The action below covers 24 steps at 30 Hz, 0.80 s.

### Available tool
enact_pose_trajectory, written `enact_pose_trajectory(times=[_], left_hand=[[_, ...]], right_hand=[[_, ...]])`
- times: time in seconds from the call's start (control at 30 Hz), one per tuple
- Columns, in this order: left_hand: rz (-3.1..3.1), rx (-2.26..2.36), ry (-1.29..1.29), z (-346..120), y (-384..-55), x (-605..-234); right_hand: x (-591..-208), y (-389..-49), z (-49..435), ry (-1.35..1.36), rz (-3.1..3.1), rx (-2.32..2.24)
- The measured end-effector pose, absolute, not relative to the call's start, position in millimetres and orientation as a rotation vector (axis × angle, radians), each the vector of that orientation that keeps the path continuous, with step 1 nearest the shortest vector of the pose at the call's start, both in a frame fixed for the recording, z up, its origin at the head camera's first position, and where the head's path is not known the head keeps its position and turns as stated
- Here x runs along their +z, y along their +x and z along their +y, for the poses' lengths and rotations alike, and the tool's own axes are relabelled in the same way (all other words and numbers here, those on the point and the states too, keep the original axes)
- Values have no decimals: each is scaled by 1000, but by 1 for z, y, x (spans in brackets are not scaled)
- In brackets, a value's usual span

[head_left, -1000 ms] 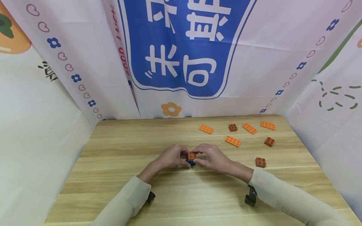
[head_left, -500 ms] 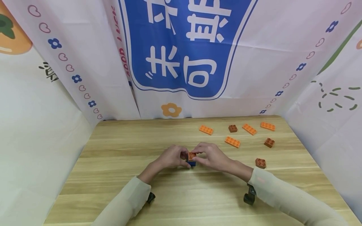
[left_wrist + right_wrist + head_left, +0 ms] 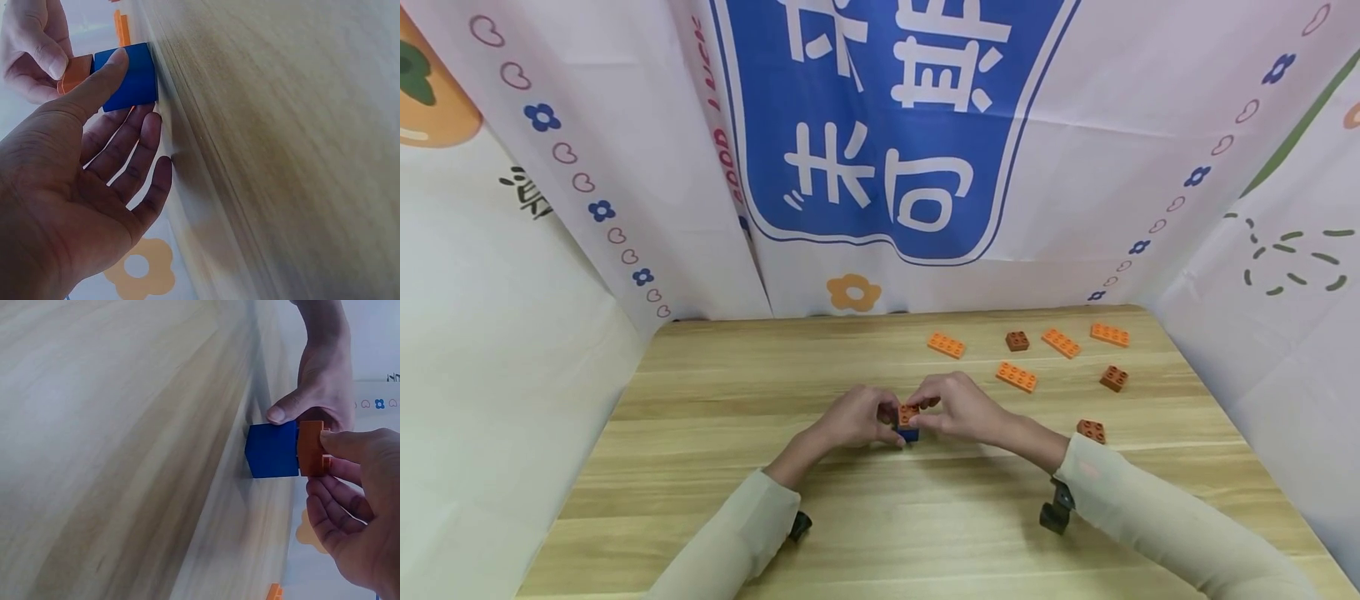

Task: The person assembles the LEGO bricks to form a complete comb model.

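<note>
Near the table's middle, a brown two-by-two toy brick (image 3: 908, 415) sits on top of a blue block (image 3: 907, 435). My left hand (image 3: 856, 417) holds the blue block, thumb on one side and fingertips on the other, as the left wrist view shows on the block (image 3: 140, 81). My right hand (image 3: 961, 410) pinches the brown brick between thumb and fingers. From the right wrist, a thin dark line runs between the brown brick (image 3: 310, 449) and the blue block (image 3: 273, 450); whether they are fully pressed together I cannot tell.
Toward the back right lie several flat orange bricks, among them one (image 3: 1017, 377) nearest the right hand and one (image 3: 946, 345) farther left. Three loose brown bricks lie there too: one (image 3: 1017, 341) at the back, one (image 3: 1114, 378) rightward, one (image 3: 1090, 430) beside the right sleeve.
My right hand has shifted slightly leftward, its knuckles raised a little, and the right sleeve now partly covers the nearest loose brown brick. The left hand has stayed in place on the blue block.
</note>
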<state>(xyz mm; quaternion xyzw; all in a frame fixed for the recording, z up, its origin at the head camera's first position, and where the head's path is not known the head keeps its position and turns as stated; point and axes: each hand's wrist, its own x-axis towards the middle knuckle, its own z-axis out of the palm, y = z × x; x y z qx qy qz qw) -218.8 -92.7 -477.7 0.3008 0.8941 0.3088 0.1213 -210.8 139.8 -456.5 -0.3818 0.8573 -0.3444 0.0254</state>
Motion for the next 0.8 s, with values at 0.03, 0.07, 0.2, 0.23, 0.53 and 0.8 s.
enact_pose_trajectory(times=[0.03,0.07,0.2,0.23,0.53,0.8], left_hand=[[2610,908,880,-93,-219,-478],[2610,911,883,-93,-219,-478],[2603,929,888,-94,-220,-477],[2601,931,890,-94,-221,-477],[2599,943,906,-95,-220,-476],[2591,938,927,-95,-221,-480]], right_hand=[[-456,-211,139,-1181,2649,-1059],[-454,-212,139,-1181,2649,-1052],[-450,-212,136,-1206,2671,-977],[-448,-212,135,-1224,2678,-953],[-445,-212,131,-1215,2674,-930],[-456,-209,136,-1148,2670,-1037]])
